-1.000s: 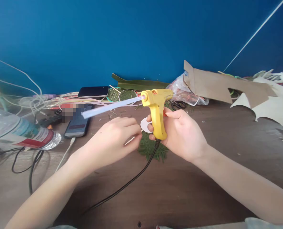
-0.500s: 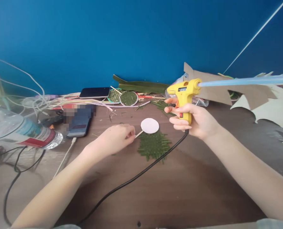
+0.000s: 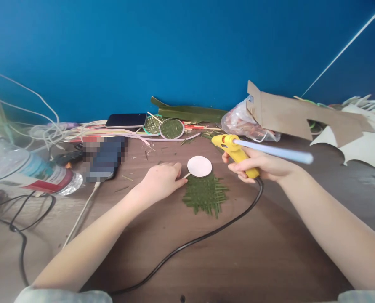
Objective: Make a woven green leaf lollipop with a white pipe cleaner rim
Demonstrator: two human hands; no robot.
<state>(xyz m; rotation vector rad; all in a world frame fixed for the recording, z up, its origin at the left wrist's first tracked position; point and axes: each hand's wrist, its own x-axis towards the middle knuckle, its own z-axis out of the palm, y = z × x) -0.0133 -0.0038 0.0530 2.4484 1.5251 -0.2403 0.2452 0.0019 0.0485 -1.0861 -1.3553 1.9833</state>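
My left hand [image 3: 163, 180] is closed on the thin stick [image 3: 186, 175] of a small white paper disc [image 3: 199, 166]. The disc lies over the upper edge of a woven green leaf mat [image 3: 204, 193] on the table. In my right hand [image 3: 253, 164] is a yellow hot glue gun [image 3: 233, 151], with the fingers wrapped round its handle. A long translucent glue stick [image 3: 278, 152] sticks out of its back end. The nozzle points left, above and to the right of the disc, apart from it.
A black cord [image 3: 187, 244] runs from the glue gun across the table. Left stand a plastic bottle [image 3: 45, 174] and a plugged-in phone [image 3: 107, 158]. Along the blue wall lie another phone [image 3: 126, 120], a round woven leaf piece [image 3: 171, 128], a long leaf [image 3: 192, 113] and cut cardboard [image 3: 282, 109].
My right hand has lowered the glue gun and turned it, so the glue stick now slants toward me. My left hand has shifted slightly right along the stick.
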